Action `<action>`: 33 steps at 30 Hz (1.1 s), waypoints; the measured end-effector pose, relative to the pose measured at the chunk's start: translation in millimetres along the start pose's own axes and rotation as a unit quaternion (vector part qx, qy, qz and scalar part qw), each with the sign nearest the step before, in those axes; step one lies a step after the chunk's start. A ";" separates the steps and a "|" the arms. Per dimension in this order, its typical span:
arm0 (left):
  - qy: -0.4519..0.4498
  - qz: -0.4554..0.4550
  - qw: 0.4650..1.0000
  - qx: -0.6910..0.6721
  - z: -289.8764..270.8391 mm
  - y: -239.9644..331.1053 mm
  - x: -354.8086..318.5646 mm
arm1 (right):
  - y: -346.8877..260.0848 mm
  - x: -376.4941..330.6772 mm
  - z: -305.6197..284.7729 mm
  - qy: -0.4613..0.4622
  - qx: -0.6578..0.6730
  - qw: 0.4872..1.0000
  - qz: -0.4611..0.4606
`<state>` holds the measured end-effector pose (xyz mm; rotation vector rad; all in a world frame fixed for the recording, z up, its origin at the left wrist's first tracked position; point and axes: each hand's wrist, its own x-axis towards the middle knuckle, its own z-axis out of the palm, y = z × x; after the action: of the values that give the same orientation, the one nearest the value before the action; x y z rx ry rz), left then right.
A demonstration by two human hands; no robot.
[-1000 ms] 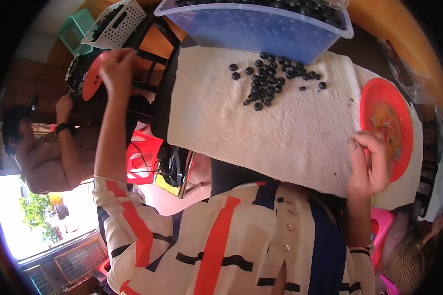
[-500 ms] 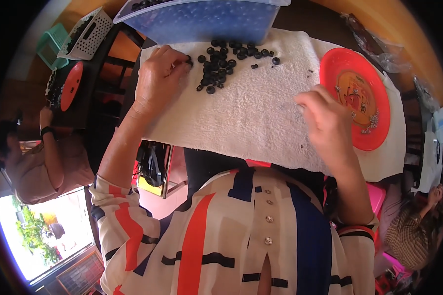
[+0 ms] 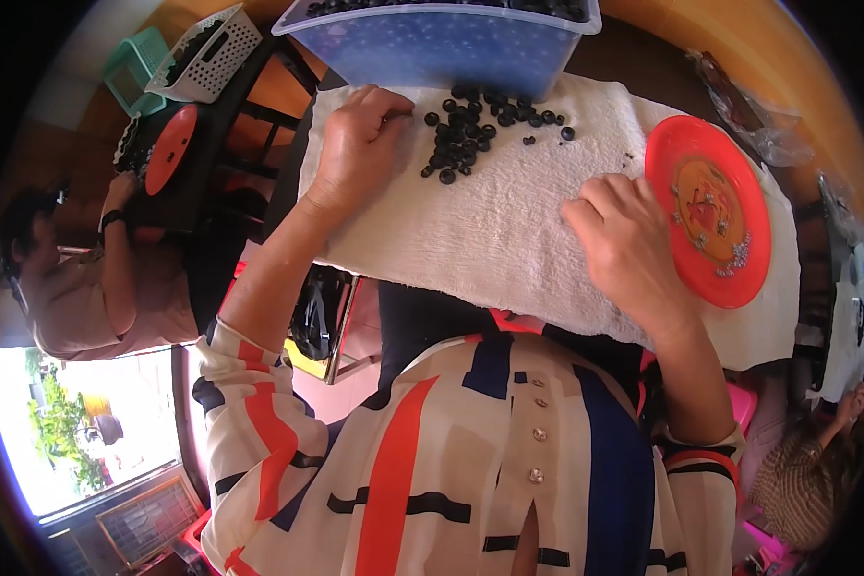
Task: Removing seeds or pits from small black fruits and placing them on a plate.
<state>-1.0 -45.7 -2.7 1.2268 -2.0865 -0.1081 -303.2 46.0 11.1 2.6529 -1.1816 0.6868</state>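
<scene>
Two hands were laid on a white cloth (image 3: 509,230) spread over the table. Beyond the fingers, a blue plastic tub (image 3: 442,43) of dark berries was set at the cloth's far edge. An orange-red plate (image 3: 708,223) strewn with small stems lay just right of the right hand (image 3: 629,245), whose fingers were extended, close together and pressed flat on the cloth, nothing held. The left hand (image 3: 355,149) was curled, fingertips bunched beside a loose pile of small dark round berries (image 3: 470,130); whether one was pinched could not be told.
</scene>
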 end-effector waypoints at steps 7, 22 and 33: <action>-0.072 -0.342 0.706 -0.616 -6.7 74.2 -15.2 | -0.9 -1.1 0.7 0.053 0.102 0.993 0.028; -0.085 -0.316 0.456 -0.827 44.7 153.0 -24.5 | -18.6 0.7 -8.8 0.228 0.476 0.825 0.203; -0.090 -0.333 0.455 -0.821 49.1 150.9 -24.4 | -13.9 -5.0 -5.9 0.236 0.515 0.796 0.213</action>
<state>-134.3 43.2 8.1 0.4715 -0.5071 -2.0664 -298.0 60.7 14.6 2.5028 -1.5061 2.5182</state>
